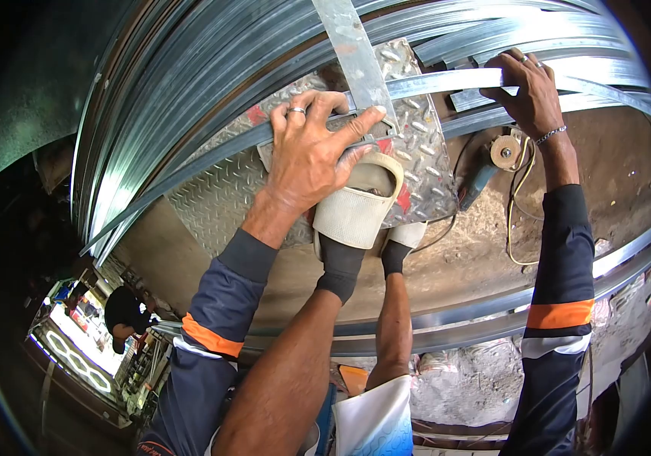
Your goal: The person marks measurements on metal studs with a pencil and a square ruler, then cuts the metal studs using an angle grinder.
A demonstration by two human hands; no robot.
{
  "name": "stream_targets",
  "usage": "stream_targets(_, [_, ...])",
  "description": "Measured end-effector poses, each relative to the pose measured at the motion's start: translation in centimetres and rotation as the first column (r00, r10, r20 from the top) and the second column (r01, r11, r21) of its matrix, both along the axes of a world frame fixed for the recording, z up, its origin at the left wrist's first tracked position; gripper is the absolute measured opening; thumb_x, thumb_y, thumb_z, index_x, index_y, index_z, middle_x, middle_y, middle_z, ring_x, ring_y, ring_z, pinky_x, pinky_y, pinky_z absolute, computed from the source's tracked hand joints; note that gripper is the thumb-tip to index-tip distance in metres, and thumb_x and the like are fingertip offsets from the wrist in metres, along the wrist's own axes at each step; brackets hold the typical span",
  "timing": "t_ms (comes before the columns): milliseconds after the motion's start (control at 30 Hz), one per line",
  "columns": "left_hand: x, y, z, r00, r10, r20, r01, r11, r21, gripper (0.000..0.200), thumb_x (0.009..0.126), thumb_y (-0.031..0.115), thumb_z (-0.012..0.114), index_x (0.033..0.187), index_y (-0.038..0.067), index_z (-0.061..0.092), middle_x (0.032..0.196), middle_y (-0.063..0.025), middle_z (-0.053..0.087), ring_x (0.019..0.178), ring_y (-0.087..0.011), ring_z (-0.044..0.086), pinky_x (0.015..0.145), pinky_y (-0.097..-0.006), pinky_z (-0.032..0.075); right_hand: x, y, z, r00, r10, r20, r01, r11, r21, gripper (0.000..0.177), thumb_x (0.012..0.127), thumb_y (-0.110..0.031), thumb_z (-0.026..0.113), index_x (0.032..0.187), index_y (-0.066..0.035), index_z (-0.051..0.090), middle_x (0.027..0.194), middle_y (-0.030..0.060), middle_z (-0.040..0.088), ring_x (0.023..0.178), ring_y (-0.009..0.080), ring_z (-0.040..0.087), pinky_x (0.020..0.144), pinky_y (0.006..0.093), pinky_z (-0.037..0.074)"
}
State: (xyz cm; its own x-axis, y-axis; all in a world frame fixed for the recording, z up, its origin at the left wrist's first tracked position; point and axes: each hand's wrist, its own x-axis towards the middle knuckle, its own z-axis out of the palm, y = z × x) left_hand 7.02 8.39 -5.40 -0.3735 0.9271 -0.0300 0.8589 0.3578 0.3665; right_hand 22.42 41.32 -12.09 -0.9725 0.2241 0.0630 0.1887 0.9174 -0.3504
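Note:
A long, narrow metal strip (pixel 447 82) runs across the checkered steel plate (pixel 426 171). My left hand (pixel 306 156) has its fingers curled over this strip, while its thumb and index finger reach toward the lower end of a flat metal bar (pixel 350 57). That bar lies crosswise at the strip. Farther right, my right hand (pixel 527 95) is closed around the same strip, with a bracelet at the wrist. Just below my left hand, a foot in a cream sandal (pixel 352 216) rests on the plate. Part of the strip is hidden under my left fingers.
An angle grinder (pixel 481 176) lies on the ground right of the plate, its cable (pixel 514 220) looping nearby. Stacked metal profiles (pixel 211 57) curve along the far side. More long profiles (pixel 455 311) cross behind my legs. A person (pixel 122 315) is at lower left.

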Motion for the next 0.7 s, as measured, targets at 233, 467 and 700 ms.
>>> stream_targets(233, [0.1,0.1,0.4,1.000,0.006,0.025,-0.006,1.000,0.010,0.056,0.077,0.022,0.081,0.131,0.030,0.070,0.120,-0.0057,0.055,0.117,-0.0309,0.050,0.097,-0.0478,0.035,0.2,0.0,-0.3,1.000,-0.022,0.018,0.021,1.000,0.021,0.035,0.078,-0.027,0.085,0.107,-0.015,0.069,0.096,-0.0015,0.064,0.091,0.0185,0.060,0.089,0.0386,0.040])
stream_targets(467, [0.0,0.8,1.5,0.994,0.051,0.095,-0.045,0.997,-0.059,0.056,0.076,0.016,0.082,0.130,0.028,0.071,0.128,-0.0066,0.057,0.121,-0.0347,0.051,0.101,-0.0515,0.035,-0.4,-0.3,1.2,0.988,-0.062,0.142,0.063,0.998,-0.003,0.041,0.072,-0.030,0.085,0.107,-0.015,0.068,0.107,0.0021,0.064,0.105,0.0260,0.058,0.091,0.0418,0.039])
stream_targets(700, [-0.1,1.1,1.9,0.986,0.086,0.144,-0.073,0.993,-0.093,0.055,0.073,0.017,0.084,0.126,0.027,0.073,0.128,-0.0057,0.057,0.125,-0.0336,0.049,0.104,-0.0523,0.034,-0.7,-0.5,1.8,0.989,-0.063,0.135,0.071,0.996,-0.057,0.041,0.068,-0.018,0.084,0.105,-0.017,0.068,0.103,0.0037,0.062,0.101,0.0286,0.058,0.096,0.0429,0.039])
